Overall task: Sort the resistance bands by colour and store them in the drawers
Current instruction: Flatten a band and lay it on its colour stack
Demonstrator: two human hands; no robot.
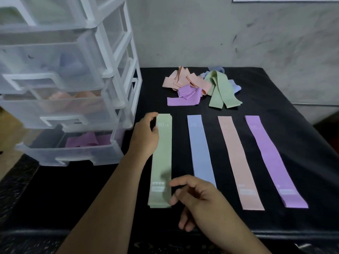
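Four flat stacks of bands lie side by side on the black table: green (162, 158), blue (200, 153), pink (238, 162) and purple (271, 158). My left hand (146, 136) pinches the far left corner of the green stack. My right hand (198, 200) hovers at the stack's near end, fingers loosely curled and touching its right edge, holding nothing. A jumbled pile of bands (200, 87) in all four colours sits at the back of the table.
A clear plastic drawer unit (117, 74) stands at the left. Its drawers are pulled out: purple bands in the bottom drawer (73, 154), pink ones above (60, 107), blue ones higher (55, 66). A grey wall rises behind the table.
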